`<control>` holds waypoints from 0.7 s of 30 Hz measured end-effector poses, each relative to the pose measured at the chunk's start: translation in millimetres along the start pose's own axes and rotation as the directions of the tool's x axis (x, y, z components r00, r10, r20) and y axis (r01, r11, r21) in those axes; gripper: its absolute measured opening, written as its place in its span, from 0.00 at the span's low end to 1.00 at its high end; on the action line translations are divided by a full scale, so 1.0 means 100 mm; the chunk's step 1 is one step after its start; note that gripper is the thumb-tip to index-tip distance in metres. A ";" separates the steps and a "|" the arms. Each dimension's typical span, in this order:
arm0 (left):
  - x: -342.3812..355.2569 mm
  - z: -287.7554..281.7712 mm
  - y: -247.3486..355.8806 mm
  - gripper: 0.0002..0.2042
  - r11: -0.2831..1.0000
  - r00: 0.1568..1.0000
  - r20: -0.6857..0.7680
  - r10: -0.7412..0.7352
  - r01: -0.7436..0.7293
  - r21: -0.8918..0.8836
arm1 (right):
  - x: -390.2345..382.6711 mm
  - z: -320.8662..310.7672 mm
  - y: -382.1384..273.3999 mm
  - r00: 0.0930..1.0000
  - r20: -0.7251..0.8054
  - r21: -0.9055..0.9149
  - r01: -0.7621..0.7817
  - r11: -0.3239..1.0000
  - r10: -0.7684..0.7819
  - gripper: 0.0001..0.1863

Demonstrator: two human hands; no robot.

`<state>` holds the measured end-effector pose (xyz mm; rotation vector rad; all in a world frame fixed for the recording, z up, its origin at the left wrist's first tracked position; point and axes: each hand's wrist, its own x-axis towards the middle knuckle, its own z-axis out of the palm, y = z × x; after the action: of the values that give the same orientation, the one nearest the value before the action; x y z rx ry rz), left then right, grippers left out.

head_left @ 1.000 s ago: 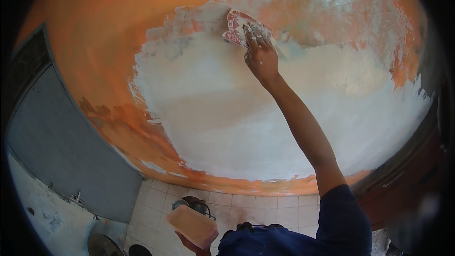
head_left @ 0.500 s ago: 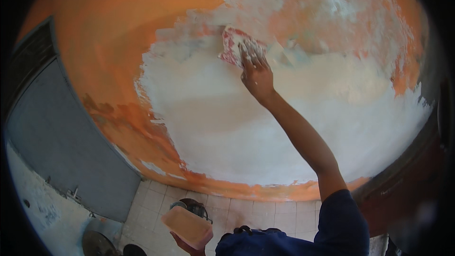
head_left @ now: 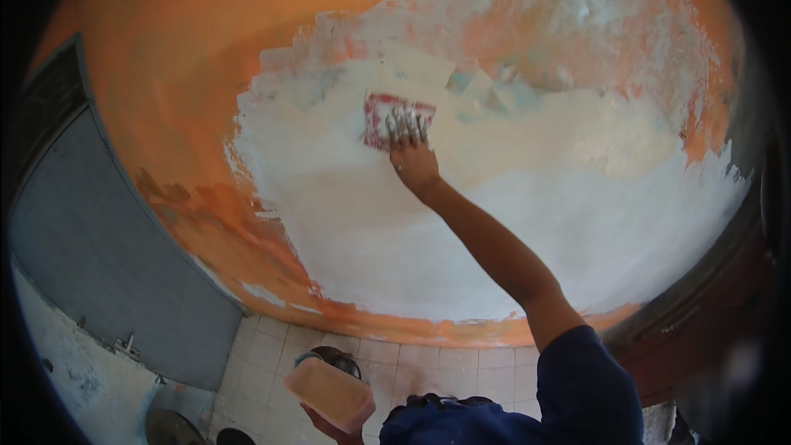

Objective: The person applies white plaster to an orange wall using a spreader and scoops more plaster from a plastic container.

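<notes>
My right hand presses a square red spreader, smeared with white paste, flat against the wall, its fingers whitened and laid over the tool's back. Around it spreads a broad patch of cream-white coating over orange paint, thinner and mottled along the upper part. Low in the view, my left hand holds a rectangular beige-pink block or tub; I cannot tell which, and it hides most of that hand.
A grey door stands at the left, beside a pale stained surface. A dark red surface is at the right. Below lie floor tiles, a dark bucket or pot and dark round objects at the lower left.
My right hand and the spreader have moved down and to the left across the wall, leaving cream coating where they were. My left hand still holds the beige object low down.
</notes>
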<state>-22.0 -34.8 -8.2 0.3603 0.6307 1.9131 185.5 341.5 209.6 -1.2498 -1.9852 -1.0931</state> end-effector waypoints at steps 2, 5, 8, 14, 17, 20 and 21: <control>0.04 -0.04 -0.06 0.33 0.997 0.998 -0.055 -0.020 0.024 0.068 | -0.38 0.26 -0.07 0.997 0.069 0.033 -0.038 0.999 0.036 0.24; 0.00 0.01 0.03 0.33 0.974 0.994 -0.085 -0.067 0.046 -0.224 | -0.68 0.07 -0.43 0.987 0.152 0.157 -0.072 0.985 0.048 0.25; -0.10 0.06 0.18 0.30 0.976 0.998 -0.039 -0.041 0.032 -0.216 | -0.69 -0.18 -0.48 0.986 0.162 0.357 -0.088 0.930 0.031 0.28; -0.29 -0.34 0.24 0.35 0.957 0.978 -0.134 -0.157 0.117 -0.265 | -0.05 -0.72 0.17 0.925 -0.376 0.207 0.031 0.978 0.051 0.33; -0.27 -0.31 0.21 0.35 0.964 0.981 -0.153 -0.121 0.079 -0.254 | 0.25 -0.84 0.34 0.967 -0.252 0.029 -0.037 0.999 0.043 0.32; -0.18 -0.24 0.15 0.35 0.940 0.991 -0.063 -0.120 0.093 -0.329 | 0.27 -0.59 0.41 0.998 -0.067 -0.127 -0.024 0.992 0.015 0.29; -0.15 -0.19 0.12 0.33 0.967 0.996 0.057 -0.063 0.075 -0.242 | 0.26 -0.53 0.39 0.999 -0.033 -0.165 -0.002 0.986 -0.004 0.28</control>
<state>-35.1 -57.4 -16.3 0.2244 0.3644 1.8835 211.0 317.8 270.9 -1.3052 -1.9025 -1.2930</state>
